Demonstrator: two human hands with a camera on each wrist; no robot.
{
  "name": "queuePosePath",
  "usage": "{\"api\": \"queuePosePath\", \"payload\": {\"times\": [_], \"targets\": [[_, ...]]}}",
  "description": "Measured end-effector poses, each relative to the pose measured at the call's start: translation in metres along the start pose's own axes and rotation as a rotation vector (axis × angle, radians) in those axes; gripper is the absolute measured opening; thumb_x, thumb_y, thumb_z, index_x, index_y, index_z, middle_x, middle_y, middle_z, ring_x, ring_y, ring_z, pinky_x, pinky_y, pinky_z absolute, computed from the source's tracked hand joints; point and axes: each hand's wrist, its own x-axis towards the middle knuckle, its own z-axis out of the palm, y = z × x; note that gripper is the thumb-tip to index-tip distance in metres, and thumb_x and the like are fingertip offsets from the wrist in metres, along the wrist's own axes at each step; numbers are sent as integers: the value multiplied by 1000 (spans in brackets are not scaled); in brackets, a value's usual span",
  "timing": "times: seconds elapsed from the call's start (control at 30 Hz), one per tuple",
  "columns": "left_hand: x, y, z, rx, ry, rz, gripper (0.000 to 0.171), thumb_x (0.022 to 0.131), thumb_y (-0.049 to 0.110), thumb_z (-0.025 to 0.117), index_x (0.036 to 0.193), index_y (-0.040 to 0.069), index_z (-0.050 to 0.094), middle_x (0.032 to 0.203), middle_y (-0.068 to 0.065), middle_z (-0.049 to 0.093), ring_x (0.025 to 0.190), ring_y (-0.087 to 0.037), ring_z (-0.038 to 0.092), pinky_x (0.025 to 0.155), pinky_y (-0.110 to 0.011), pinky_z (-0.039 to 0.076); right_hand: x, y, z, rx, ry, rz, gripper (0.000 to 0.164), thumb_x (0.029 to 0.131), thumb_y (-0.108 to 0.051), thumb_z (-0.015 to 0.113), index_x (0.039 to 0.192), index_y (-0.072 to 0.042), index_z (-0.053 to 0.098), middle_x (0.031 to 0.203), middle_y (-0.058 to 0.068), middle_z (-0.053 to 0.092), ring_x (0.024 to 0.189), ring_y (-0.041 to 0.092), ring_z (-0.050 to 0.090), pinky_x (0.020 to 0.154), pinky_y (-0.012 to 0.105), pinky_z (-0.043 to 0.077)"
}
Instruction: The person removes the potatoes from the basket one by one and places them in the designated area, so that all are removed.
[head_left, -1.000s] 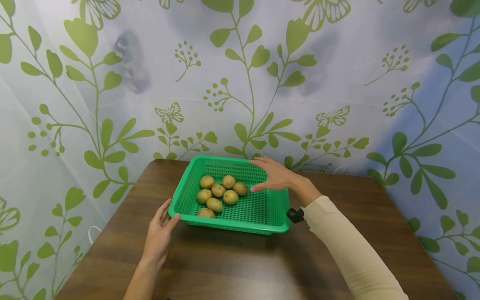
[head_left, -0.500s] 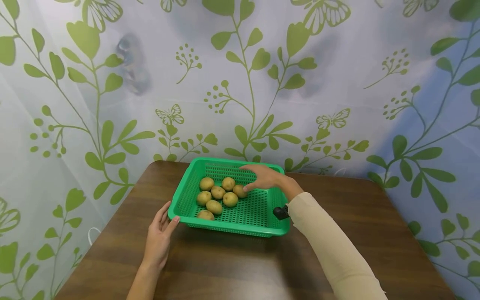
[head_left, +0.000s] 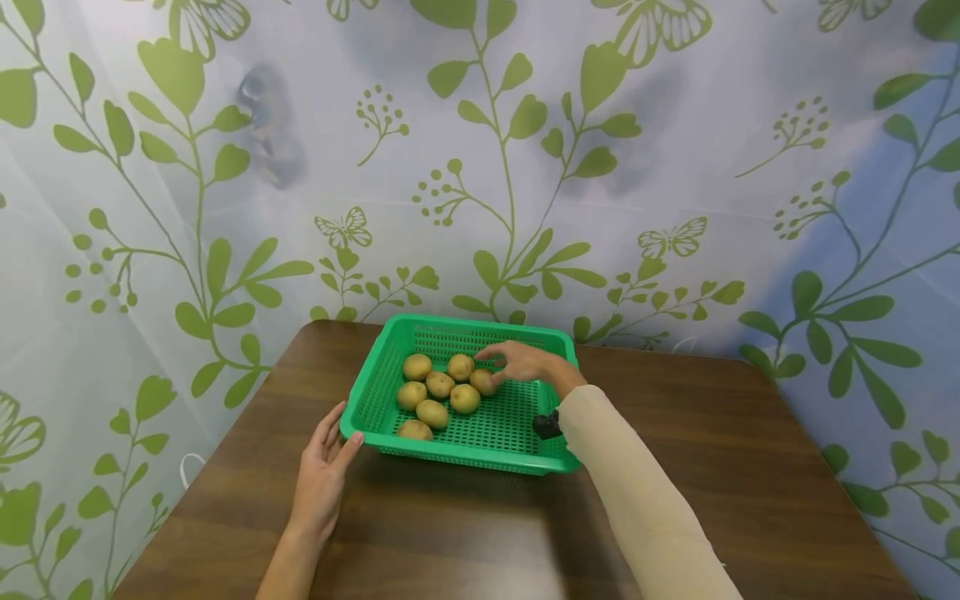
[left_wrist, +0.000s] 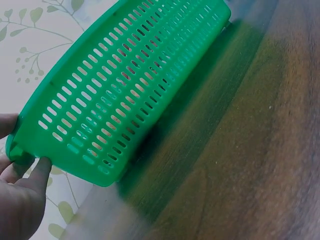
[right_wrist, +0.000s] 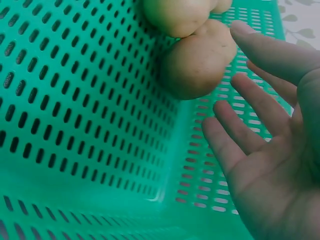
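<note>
A green plastic basket (head_left: 468, 455) with slotted walls rests on the table and holds several potatoes, mostly grouped in its left half. My left hand (head_left: 321, 479) grips the basket's front left corner, thumb on the rim and fingers beneath it; the left wrist view shows those fingers (left_wrist: 39, 176) against the green edge. Inside the basket, my right hand (head_left: 522, 362) hovers over the rightmost potato (head_left: 483, 383). Seen from the right wrist, its fingers are spread beside that potato (right_wrist: 192, 70) with nothing held; whether the thumb touches it I cannot tell.
The brown wooden table (head_left: 720, 467) extends to both sides and in front of the basket. Behind it hangs a pale cloth (head_left: 420, 275) printed with green leaves and butterflies. A small black device (head_left: 547, 425) sits at the right wrist.
My right hand has moved left and down into the basket, from its right back side to the rightmost potato. The left hand stays on the corner, and the potatoes have not shifted.
</note>
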Motion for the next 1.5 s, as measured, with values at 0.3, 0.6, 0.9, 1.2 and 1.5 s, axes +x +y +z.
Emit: {"api": "queuePosePath", "payload": {"times": [0.3,0.6,0.9,1.2,1.5], "targets": [[2,-2,0,1,-4,15,65,107,15,62,163,9,30,164,-13,31,148,-31,34,104,-17,41,12,8,10,-26,-29,19,58,99,-12,72,153,-13,51,155,10,46,139,33,45,109,51,43],[-3,1,1,-5,-13,16,65,108,13,59,163,4,26,165,-16,28,150,-32,29,105,-15,39,20,6,17,-65,-57,16,49,98,-4,71,144,-19,61,155,8,46,139,31,44,106,48,45],[-2,-1,1,-12,-10,20,66,107,15,60,163,5,25,165,-15,29,149,-32,31,105,-17,40,12,-1,5,-121,-73,-21,47,95,-6,76,140,-14,65,153,7,49,142,31,40,110,48,42],[0,-4,3,-15,-17,17,66,107,16,62,163,7,28,164,-15,30,149,-32,32,105,-17,40,-1,1,-10,-77,-75,-32,47,96,-6,74,142,-11,63,154,8,47,140,31,43,103,45,48],[-1,-2,0,15,3,7,65,107,15,61,163,9,29,163,-16,32,147,-33,34,104,-16,40,-14,-6,-20,-5,-41,-31,46,95,-3,75,138,-14,65,148,7,51,127,28,52,96,41,51]]}}
